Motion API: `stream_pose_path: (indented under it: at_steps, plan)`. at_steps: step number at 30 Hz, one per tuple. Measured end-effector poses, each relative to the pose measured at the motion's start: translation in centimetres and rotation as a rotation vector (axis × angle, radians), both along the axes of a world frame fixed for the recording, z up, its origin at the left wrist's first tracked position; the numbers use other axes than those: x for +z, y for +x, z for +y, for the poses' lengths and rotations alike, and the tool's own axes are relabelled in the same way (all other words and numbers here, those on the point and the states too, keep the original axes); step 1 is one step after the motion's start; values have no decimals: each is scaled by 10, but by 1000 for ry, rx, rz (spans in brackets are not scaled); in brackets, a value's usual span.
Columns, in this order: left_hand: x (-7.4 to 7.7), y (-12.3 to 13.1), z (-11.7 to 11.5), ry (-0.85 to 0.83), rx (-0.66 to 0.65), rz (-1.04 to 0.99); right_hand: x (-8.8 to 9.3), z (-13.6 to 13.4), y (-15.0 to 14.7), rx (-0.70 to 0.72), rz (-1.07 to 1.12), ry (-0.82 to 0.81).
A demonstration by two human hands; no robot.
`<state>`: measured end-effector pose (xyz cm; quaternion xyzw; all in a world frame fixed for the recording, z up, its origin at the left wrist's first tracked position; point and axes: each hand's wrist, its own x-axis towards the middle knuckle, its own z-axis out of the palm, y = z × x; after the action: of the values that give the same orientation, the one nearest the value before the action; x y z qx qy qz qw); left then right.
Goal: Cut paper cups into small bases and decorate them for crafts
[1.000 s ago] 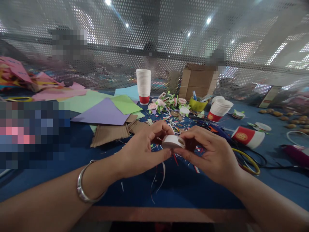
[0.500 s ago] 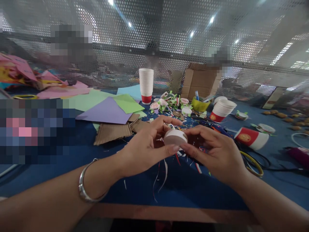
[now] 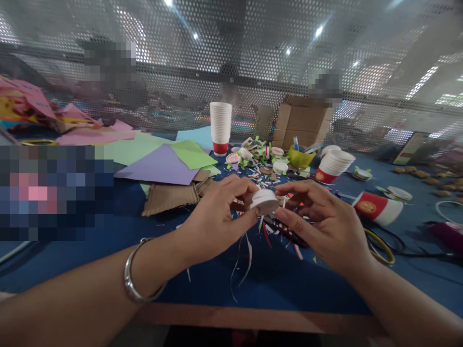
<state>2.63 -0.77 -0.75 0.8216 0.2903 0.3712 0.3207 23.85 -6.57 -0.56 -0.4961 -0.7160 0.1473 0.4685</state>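
Between my hands, above the table, is a small white paper-cup bottom (image 3: 266, 205), cut to a shallow round piece and tilted. My left hand (image 3: 217, 219) grips it at its left edge between thumb and fingers. Beside its right edge is my right hand (image 3: 318, 221), thumb and fingers apart; I cannot tell whether a fingertip still touches the piece. Red and white paper scraps (image 3: 267, 236) lie on the blue table below. Farther back lies a pile of similar cup bottoms with green paper pieces (image 3: 264, 152).
Behind stands a stack of paper cups (image 3: 220, 126). Coloured paper sheets (image 3: 159, 165) and cardboard (image 3: 170, 198) lie left. To the right are more cups (image 3: 334, 164), a tipped red-and-white cup (image 3: 376, 207), a yellow bowl (image 3: 301, 156) and a yellow ring-shaped handle (image 3: 383, 248).
The cup bottom has turned and tilted in my left hand. My right thumb and fingers have loosened and moved slightly away from it.
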Motion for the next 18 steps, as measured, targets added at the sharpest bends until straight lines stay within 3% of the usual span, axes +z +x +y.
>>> stream_pose_path:
  at_steps: [8, 12, 18]
  plan:
    - [3, 3, -7, 84, -17, 149, -3, 0, 0, 53, -213, 283]
    - [3, 3, -8, 123, -13, 171, -4, 1, 0, 100, -244, 304]
    - [4, 6, -8, 39, -57, 146, -8, 0, -2, 166, -248, 339]
